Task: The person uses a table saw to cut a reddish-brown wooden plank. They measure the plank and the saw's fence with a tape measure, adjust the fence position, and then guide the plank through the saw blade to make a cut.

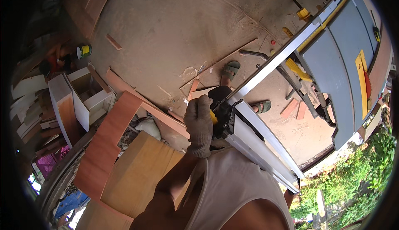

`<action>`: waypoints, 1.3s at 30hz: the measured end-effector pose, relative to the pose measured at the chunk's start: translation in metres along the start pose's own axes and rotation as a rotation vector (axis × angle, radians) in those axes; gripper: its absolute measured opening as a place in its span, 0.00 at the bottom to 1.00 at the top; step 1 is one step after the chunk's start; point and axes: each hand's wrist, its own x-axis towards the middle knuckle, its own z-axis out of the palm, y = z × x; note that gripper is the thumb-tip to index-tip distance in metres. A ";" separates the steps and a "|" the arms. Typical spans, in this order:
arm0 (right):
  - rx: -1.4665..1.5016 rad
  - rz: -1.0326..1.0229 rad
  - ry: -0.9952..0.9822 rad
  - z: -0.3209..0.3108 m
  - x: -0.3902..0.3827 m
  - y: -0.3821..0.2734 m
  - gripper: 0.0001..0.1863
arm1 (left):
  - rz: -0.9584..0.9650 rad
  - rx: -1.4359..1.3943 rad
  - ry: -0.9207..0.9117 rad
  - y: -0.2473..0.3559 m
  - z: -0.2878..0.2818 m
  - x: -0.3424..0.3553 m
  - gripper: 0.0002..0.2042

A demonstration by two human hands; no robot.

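Note:
My left hand (198,120), in a grey work glove, is closed round the black and yellow end fitting of a long metal saw fence (253,149). The fence lies slantwise against my body, in front of my white top. Of my right arm only a bit shows, by the fence's far lower end; my right hand (291,196) is almost hidden there, so its fingers cannot be seen. Just beyond the fence runs a silver guide rail (272,74) of a table saw. The saw's grey table (336,59) carries a yellow insert (361,80) with a red blade (368,84) standing in it.
Wood offcuts (291,107) and sawdust lie on the concrete floor near my sandalled feet (230,70). Left of me stand a wooden cabinet frame (110,147), a plywood panel (137,167) and drawer boxes (87,95). A paint can (84,51) sits farther off. Green plants (353,176) are at lower right.

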 end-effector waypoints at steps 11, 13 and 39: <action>-0.066 0.126 -0.003 0.009 0.013 -0.072 0.21 | 0.115 0.033 -0.129 -0.009 -0.018 0.003 0.08; -0.058 0.117 -0.012 0.013 0.021 -0.073 0.21 | 0.117 0.114 -0.140 -0.010 -0.015 0.010 0.09; -0.471 -0.180 -0.144 0.031 -0.013 -0.055 0.26 | 0.251 0.329 -0.196 -0.013 -0.017 0.026 0.11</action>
